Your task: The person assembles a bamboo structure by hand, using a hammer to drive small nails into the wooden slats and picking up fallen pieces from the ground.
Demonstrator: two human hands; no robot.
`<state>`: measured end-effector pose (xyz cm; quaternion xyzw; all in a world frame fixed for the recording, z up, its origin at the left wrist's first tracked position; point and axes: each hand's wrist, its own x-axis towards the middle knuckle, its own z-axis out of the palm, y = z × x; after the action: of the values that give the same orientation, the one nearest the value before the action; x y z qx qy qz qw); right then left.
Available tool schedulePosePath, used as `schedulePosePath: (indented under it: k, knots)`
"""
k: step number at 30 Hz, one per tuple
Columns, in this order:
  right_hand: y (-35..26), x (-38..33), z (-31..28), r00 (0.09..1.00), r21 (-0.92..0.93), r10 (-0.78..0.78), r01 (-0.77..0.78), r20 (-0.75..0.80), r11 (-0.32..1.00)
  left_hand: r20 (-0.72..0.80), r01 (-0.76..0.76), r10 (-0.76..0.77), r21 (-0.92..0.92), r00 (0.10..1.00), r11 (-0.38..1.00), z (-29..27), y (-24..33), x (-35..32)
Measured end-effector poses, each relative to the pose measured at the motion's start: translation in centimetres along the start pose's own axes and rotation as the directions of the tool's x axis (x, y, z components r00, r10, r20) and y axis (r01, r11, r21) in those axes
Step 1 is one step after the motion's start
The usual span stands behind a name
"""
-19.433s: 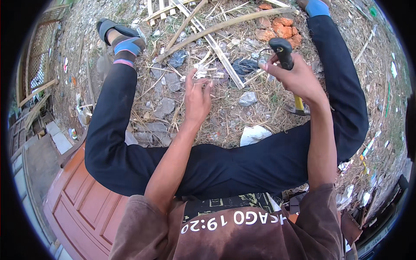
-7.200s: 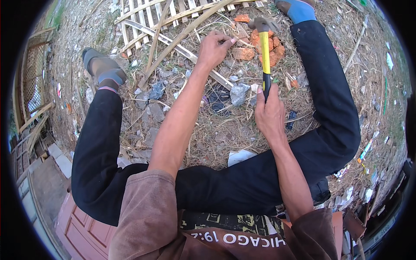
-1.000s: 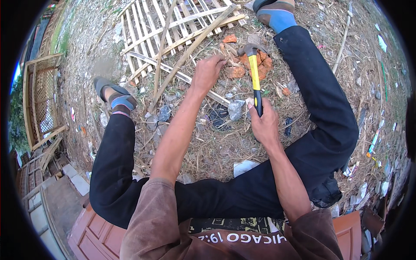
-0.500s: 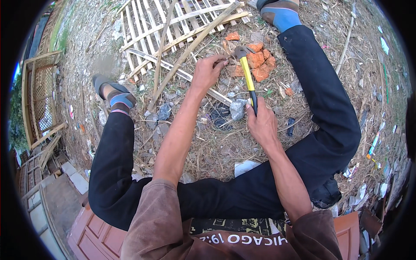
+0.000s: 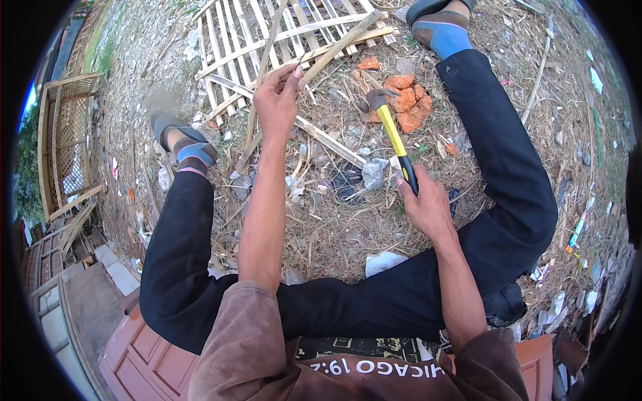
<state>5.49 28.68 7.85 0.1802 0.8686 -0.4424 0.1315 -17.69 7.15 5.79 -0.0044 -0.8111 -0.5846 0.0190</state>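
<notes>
My right hand (image 5: 428, 204) is closed round the black grip of a claw hammer (image 5: 393, 134) with a yellow shaft. The hammer's dark head lies beside broken orange brick pieces (image 5: 409, 107) on the ground. Raised over the near end of a wooden slat lattice (image 5: 241, 50), my left hand (image 5: 275, 100) pinches a thin dark nail (image 5: 299, 61) between thumb and fingertips. Part of the nail is hidden by the fingers.
Between my spread legs, a grey stone (image 5: 374, 174) and a white scrap (image 5: 385, 263) lie on dry grass. Loose wooden strips (image 5: 331, 142) cross the lattice's near edge. A wooden lattice frame (image 5: 70, 144) stands at far left, and reddish panelled doors (image 5: 157, 354) lie behind me.
My left hand has moved left and up, away from the brick pieces to the slats. The hammer and right hand appear slightly farther right and lower, the head still by the bricks.
</notes>
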Motion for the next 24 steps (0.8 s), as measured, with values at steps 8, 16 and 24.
schedulePosePath:
  k: [8,16,24]
  knots:
    - [-0.4,4.1,-1.1,0.971,0.102,0.03,-0.006,-0.237,0.995,0.107,0.001,-0.016,0.143,0.994,0.99,3.0,-0.6,-3.1]
    - [-0.1,-0.2,0.9,0.969,0.184,0.008,0.039,-0.248,0.982,0.29,-0.337,0.238,0.367,0.927,0.867,6.0,-3.1,-4.0]
    - [-0.3,0.9,3.3,0.994,0.131,0.044,-0.031,-0.1,0.991,0.317,-0.174,0.07,0.314,0.946,0.933,5.7,-3.6,-3.9]
